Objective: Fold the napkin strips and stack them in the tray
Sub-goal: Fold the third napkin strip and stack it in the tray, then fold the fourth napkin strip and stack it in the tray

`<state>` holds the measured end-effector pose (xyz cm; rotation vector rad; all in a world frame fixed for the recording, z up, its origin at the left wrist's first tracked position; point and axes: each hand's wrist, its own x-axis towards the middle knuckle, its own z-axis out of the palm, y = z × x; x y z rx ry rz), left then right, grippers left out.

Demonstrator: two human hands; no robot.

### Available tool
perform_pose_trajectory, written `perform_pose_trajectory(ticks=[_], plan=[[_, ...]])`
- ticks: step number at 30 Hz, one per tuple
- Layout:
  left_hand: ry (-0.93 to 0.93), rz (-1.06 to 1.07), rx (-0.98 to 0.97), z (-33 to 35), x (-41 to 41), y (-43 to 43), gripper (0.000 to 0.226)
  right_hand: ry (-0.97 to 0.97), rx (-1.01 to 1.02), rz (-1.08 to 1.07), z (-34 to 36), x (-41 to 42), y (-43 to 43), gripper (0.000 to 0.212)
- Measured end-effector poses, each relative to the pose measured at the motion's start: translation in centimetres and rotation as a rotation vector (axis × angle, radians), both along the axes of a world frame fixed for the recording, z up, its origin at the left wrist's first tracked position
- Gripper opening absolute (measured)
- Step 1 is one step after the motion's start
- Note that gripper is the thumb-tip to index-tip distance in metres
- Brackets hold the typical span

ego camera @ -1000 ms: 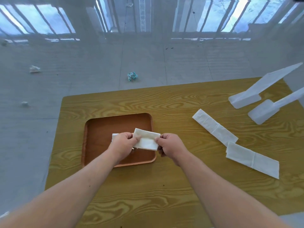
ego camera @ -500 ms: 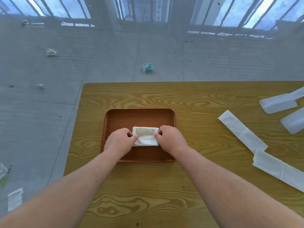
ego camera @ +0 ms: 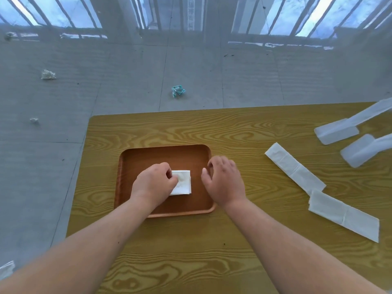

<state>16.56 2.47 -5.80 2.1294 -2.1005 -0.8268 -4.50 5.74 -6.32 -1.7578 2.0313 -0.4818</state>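
Note:
A brown wooden tray [ego camera: 161, 153] lies on the table in front of me. In it sits a folded white napkin [ego camera: 182, 183], lying flat near the tray's middle. My left hand [ego camera: 153, 183] rests on the napkin's left edge with fingers curled onto it, covering part of it. My right hand [ego camera: 222, 180] hovers over the tray's right rim, fingers apart and holding nothing, a short gap away from the napkin. Two unfolded white napkin strips lie on the table to the right: one [ego camera: 293, 167] slanted, another [ego camera: 343, 215] nearer me.
The wood-grain table [ego camera: 212, 251] ends at the left and far sides, with grey floor beyond. Two white plastic stands [ego camera: 337, 131] [ego camera: 358, 152] sit at the far right. Crumpled paper scraps [ego camera: 178, 91] lie on the floor.
The folded napkin came down from above the tray's right part onto the tray floor. My right hand has let go and drawn back to the right; the left hand stays on the napkin.

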Motion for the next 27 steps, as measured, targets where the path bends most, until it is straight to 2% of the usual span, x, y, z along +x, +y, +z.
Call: perform_pose_trajectory(ticks=[3,5,7,9,11,15,19,21,23,25,27], plan=[[0.025,-0.165,-0.007,0.7,-3.7,-0.2,0.022,0.075,0.042,-0.187,-0.2,-6.3,1.1,0.051],[0.046,-0.25,-0.027,0.9,-6.6,-0.1,0.022,0.129,0.187,-0.31,-0.4,-10.9,2.0,0.066],[0.056,-0.329,-0.041,0.8,-9.6,0.2,0.023,0.173,0.347,-0.384,-0.7,-14.6,3.3,0.071],[0.058,-0.378,-0.045,0.5,-12.0,0.7,0.022,0.214,0.443,-0.356,-0.9,-16.5,4.7,0.07],[0.045,-0.391,-0.035,0.0,-14.1,1.3,0.026,0.242,0.456,-0.255,-1.3,-16.9,6.0,0.069],[-0.037,-0.323,0.018,-0.7,-16.5,2.1,0.054,0.196,0.341,-0.039,-2.0,-14.6,8.4,0.062],[-0.237,-0.297,0.004,-0.9,-17.3,2.4,0.068,0.125,0.285,0.171,-2.2,-11.6,10.4,0.058],[-0.31,-0.313,-0.022,-0.9,-17.6,2.5,0.067,0.118,0.244,0.184,-2.4,-11.6,11.1,0.058],[-0.338,-0.327,-0.035,-0.9,-17.8,2.2,0.063,0.107,0.203,0.081,-2.3,-12.4,11.4,0.056],[-0.315,-0.313,0.024,-1.0,-17.9,1.9,0.056,0.085,0.207,-0.009,-2.2,-13.3,11.7,0.054],[-0.258,-0.315,0.088,-1.1,-18.2,1.6,0.041,0.076,0.223,0.011,-2.1,-13.8,12.0,0.054]])
